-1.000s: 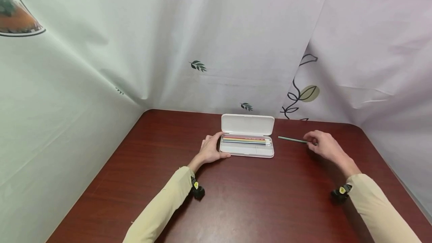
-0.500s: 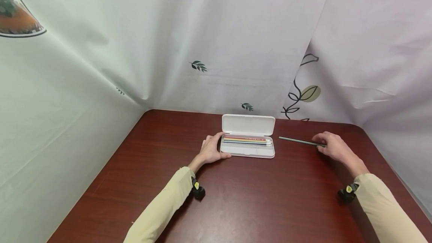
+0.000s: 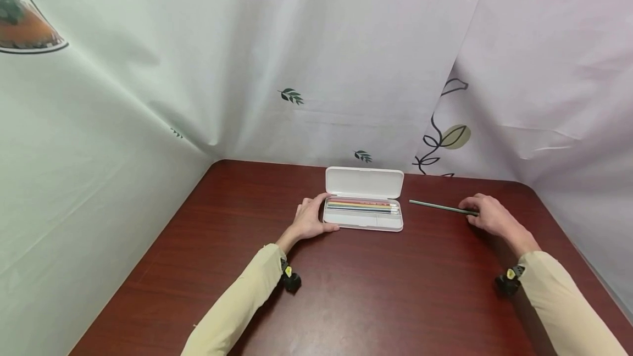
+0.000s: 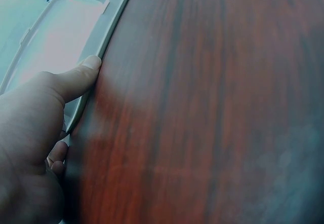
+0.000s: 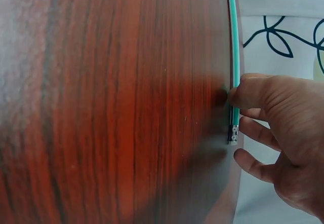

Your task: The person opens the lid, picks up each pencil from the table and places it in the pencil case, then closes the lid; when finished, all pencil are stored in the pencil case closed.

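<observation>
A white pencil case (image 3: 363,221) lies with its lid (image 3: 364,182) raised at the back of the table. Several coloured pencils (image 3: 361,205) lie side by side in its rear compartment. My left hand (image 3: 309,221) grips the case's left end, thumb along the front edge and fingers at the back corner. To the right, my right hand (image 3: 489,217) pinches a green pencil (image 5: 235,46) near its eraser end. The pencil's metal ferrule (image 5: 234,133) shows just past the thumb in the right wrist view. Its other end points left toward the case.
The dark red wooden table (image 3: 376,290) has a patterned white cloth (image 3: 346,70) hanging behind it and along both sides. A black wrist camera (image 3: 292,282) is strapped to the left wrist, another wrist camera (image 3: 507,284) to the right.
My right hand has slid rightward along the green pencil toward its eraser end, while the pencil stays almost in place. The left hand and the pencil case have not moved.
</observation>
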Tool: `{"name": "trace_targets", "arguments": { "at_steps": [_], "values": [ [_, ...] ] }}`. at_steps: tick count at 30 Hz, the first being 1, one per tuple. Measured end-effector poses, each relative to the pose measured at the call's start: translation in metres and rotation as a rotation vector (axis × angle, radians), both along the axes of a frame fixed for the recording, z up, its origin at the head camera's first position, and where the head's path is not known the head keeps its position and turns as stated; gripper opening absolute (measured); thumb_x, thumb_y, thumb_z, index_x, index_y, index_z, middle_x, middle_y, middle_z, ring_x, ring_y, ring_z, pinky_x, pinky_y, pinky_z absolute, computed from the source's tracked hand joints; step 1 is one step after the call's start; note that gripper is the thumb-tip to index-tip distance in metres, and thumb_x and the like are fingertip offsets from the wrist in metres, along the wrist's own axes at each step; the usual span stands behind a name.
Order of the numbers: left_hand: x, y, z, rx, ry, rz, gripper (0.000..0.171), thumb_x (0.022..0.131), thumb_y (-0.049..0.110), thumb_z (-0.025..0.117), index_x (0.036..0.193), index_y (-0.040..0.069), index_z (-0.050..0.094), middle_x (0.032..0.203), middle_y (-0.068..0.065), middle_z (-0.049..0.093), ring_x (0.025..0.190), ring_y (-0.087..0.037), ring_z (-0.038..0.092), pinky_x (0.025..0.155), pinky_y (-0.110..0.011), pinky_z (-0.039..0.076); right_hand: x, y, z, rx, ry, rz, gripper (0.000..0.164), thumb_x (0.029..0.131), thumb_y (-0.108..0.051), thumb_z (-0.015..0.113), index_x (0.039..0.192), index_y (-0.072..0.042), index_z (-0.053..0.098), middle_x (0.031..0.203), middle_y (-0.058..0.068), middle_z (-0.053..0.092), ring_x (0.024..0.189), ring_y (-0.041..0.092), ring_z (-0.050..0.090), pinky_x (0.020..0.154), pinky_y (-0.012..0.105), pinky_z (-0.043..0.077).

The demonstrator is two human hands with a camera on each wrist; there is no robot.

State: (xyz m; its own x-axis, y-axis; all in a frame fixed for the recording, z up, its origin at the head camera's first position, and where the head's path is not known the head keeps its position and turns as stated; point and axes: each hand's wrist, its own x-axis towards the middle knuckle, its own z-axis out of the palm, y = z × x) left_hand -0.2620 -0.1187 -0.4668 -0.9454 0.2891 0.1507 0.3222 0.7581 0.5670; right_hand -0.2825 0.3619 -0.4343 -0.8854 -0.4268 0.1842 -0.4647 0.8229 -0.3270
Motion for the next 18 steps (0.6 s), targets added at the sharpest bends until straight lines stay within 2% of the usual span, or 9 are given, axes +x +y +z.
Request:
{"name": "trace_targets", "arguments": {
  "at_steps": [18],
  "values": [
    [0.0005, 0.0007, 0.001, -0.006, 0.006, 0.0, 0.092, 0.074, 0.039, 0.088, 0.149, 0.014, 0.043, 0.128, -0.012, 0.061, 0.114, -0.03, 0.046, 0.096, -0.045, 0.033, -0.0034, 0.0004, 0.0005, 0.037, -0.026, 0.016, 0.019, 0.076, 0.009, 0.068, 0.093, 0.0, 0.069, 0.084, 0.008, 0.057, 0.076, 0.027, 0.053, 0.068, 0.046, 0.046]
  ]
}}
